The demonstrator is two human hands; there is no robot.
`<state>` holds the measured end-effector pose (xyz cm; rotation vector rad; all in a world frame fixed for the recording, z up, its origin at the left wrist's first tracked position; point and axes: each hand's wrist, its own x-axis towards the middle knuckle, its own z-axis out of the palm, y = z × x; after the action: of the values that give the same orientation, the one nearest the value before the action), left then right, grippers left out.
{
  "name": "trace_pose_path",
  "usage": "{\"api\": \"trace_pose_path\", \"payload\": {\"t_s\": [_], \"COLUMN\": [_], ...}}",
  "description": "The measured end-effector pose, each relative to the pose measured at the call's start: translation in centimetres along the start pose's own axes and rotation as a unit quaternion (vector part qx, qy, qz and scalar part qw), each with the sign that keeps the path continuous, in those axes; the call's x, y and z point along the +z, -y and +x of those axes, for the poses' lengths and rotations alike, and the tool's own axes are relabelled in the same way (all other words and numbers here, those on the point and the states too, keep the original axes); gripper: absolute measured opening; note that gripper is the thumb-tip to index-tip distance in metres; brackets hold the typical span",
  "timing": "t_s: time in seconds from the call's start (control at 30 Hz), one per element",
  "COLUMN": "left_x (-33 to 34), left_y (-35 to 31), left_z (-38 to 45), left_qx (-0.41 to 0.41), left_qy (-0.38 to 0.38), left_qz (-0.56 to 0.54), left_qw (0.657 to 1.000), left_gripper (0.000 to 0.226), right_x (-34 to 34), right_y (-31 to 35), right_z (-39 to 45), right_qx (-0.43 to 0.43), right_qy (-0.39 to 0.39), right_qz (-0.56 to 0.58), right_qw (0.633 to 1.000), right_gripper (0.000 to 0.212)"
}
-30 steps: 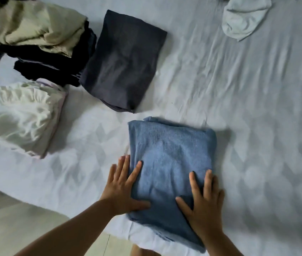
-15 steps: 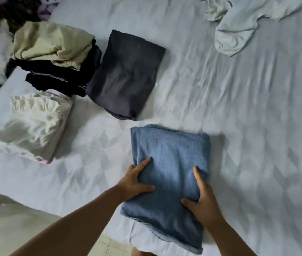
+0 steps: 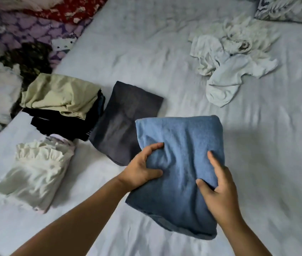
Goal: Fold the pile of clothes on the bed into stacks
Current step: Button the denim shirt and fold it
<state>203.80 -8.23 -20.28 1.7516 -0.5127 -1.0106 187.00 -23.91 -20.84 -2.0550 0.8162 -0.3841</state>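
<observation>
A person holds a folded blue towel (image 3: 181,163) just above the white-sheeted bed (image 3: 276,182), the folding job seemingly well past halfway: beside it lie a folded dark grey garment (image 3: 126,122), a stack of black clothes topped by an olive piece (image 3: 61,97) and a folded cream ruffled garment (image 3: 33,174), while a crumpled heap of white clothes (image 3: 228,65) well apart at the far side still awaits folding. The left hand (image 3: 141,170) grips the towel's left edge, thumb on top, fingers (image 3: 154,146) curled into the cloth; the right hand (image 3: 220,193) clasps its right side, thumb pressed on top, other fingers hidden beneath.
</observation>
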Motion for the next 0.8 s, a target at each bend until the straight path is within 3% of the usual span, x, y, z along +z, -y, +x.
{"api": "trace_pose_path", "payload": {"t_s": [0.13, 0.23, 0.3, 0.4, 0.47, 0.53, 0.6, 0.7, 0.8], "left_x": [-7.3, -13.1, -16.3, -20.1, -21.7, -22.1, -21.2, -18.3, -16.4], "left_y": [-5.0, -7.0, -7.3, -5.6, -3.5, -1.5, 0.3, 3.2, 7.0], "left_z": [4.9, 7.4, 8.7, 10.7, 11.8, 12.7, 13.7, 14.9, 15.8], "left_qx": [0.076, 0.042, 0.018, -0.026, -0.111, -0.174, -0.155, -0.113, -0.102], "left_qy": [-0.087, -0.148, -0.166, -0.147, -0.113, -0.093, -0.090, -0.038, -0.025], "left_qz": [0.189, 0.355, 0.401, 0.409, 0.470, 0.568, 0.626, 0.642, 0.635], "left_qw": [0.975, 0.922, 0.901, 0.900, 0.868, 0.799, 0.759, 0.757, 0.765], "left_gripper": [0.079, 0.080, 0.080, 0.079, 0.079, 0.077, 0.074, 0.081, 0.100], "right_x": [3.1, 7.3, 10.2, 13.6, 15.3, 16.3, 17.1, 18.8, 20.6], "right_y": [3.6, 6.1, 7.4, 7.9, 7.3, 6.4, 5.8, 5.4, 4.5], "right_z": [7.4, 11.6, 13.9, 16.4, 17.3, 17.9, 18.4, 19.2, 20.2], "right_qx": [-0.025, -0.042, -0.043, 0.004, 0.036, 0.036, -0.005, -0.098, -0.118], "right_qy": [0.029, 0.083, 0.111, 0.151, 0.215, 0.284, 0.300, 0.309, 0.320], "right_qz": [0.049, 0.096, 0.121, 0.127, 0.079, -0.049, -0.141, -0.204, -0.301], "right_qw": [0.998, 0.991, 0.985, 0.980, 0.973, 0.957, 0.943, 0.924, 0.891], "right_gripper": [0.089, 0.093, 0.094, 0.092, 0.093, 0.093, 0.091, 0.094, 0.096]}}
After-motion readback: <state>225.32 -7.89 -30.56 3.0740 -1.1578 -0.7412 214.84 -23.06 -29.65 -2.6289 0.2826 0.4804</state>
